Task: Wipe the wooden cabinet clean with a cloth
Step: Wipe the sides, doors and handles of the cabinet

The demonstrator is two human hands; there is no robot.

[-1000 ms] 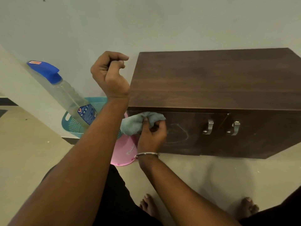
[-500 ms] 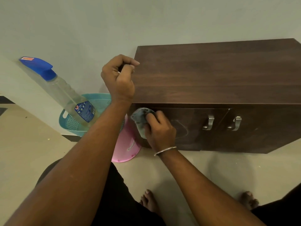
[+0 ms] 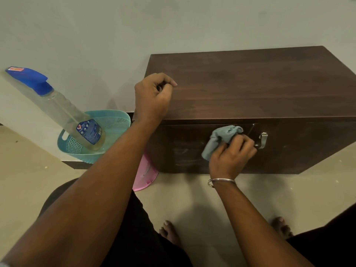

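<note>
A dark brown wooden cabinet (image 3: 250,85) stands on the floor against the pale wall, with two front doors and metal handles (image 3: 263,140). My right hand (image 3: 232,155) presses a bunched grey-blue cloth (image 3: 219,139) against the left door, close to the door gap and the handle. Faint smear marks show on the door to the cloth's left. My left hand (image 3: 152,97) rests loosely curled at the cabinet top's left front corner, holding nothing.
A teal perforated basket (image 3: 81,149) left of the cabinet holds a tilted clear spray bottle (image 3: 63,110) with a blue trigger head. A pink plastic lid (image 3: 144,174) leans by the cabinet's lower left corner. My bare feet (image 3: 169,232) stand on the beige floor.
My right hand has slid the cloth rightwards across the left door, from its left edge to beside the handles. My left hand has settled lower onto the cabinet's corner.
</note>
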